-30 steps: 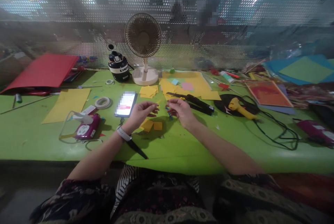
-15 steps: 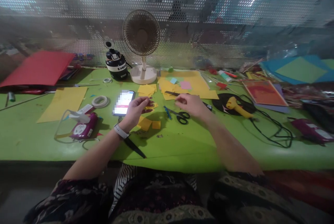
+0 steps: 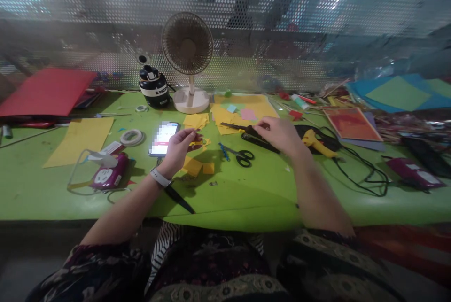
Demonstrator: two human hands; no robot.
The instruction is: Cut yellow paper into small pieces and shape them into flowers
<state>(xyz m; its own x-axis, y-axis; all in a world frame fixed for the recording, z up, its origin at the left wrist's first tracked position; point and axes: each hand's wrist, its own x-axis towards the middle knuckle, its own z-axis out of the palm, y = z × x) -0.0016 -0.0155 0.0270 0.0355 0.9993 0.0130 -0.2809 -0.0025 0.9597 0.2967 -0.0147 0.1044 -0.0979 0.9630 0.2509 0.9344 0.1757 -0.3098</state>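
Observation:
My left hand [image 3: 179, 147] is closed in a pinch on a small yellow paper piece [image 3: 196, 143], just right of a lit phone [image 3: 164, 140]. My right hand [image 3: 278, 134] has its fingertips together at the black handle of a dark-bladed tool [image 3: 234, 127], which looks like scissors; the hand partly hides the handle. Under that hand lies a long black object [image 3: 259, 142]. Between the hands rest scissors [image 3: 243, 157] with black handles and a blue piece by their blades. Yellow paper squares [image 3: 208, 168] lie below my left hand, and more yellow slips [image 3: 196, 120] above it.
A fan [image 3: 190, 100] and a black bottle [image 3: 155, 90] stand at the back. Rightward are a yellow glue gun [image 3: 319, 143] with its cord and coloured sheets [image 3: 352, 123]. Leftward lie a tape roll [image 3: 132, 137], a purple box [image 3: 111, 173] and a red sheet [image 3: 49, 90].
My right hand has moved right and slightly away from me, from above the scissors to the handle of the dark-bladed tool. My left hand keeps its pinch in nearly the same place.

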